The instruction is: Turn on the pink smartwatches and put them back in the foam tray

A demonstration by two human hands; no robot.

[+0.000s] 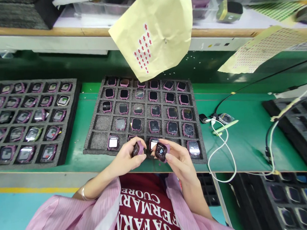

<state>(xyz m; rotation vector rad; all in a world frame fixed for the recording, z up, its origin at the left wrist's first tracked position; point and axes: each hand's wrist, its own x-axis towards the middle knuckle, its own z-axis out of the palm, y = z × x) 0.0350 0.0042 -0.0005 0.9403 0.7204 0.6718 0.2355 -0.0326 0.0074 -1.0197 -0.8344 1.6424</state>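
Note:
My left hand (128,156) is closed on a purple-framed watch (137,148), held just over the near edge of the middle foam tray (99,141). Beside it, my right hand (177,156) grips another purple watch (161,151) whose dark screen shows small lit marks. The two watches are apart. Under and beyond my hands, the grey tray holds rows of purple square watches, mostly with dark screens. One near the front left, a watch (113,142), has a white lit screen. Two compartments at the tray's left side hold no watch.
Another foam tray of watches (60,157) lies at left. White cable (232,155), a charger (203,118) and a green pen-like tool (225,127) are at right. More trays (263,198) stand lower right. Yellow paper (169,31) hangs from the shelf (92,31).

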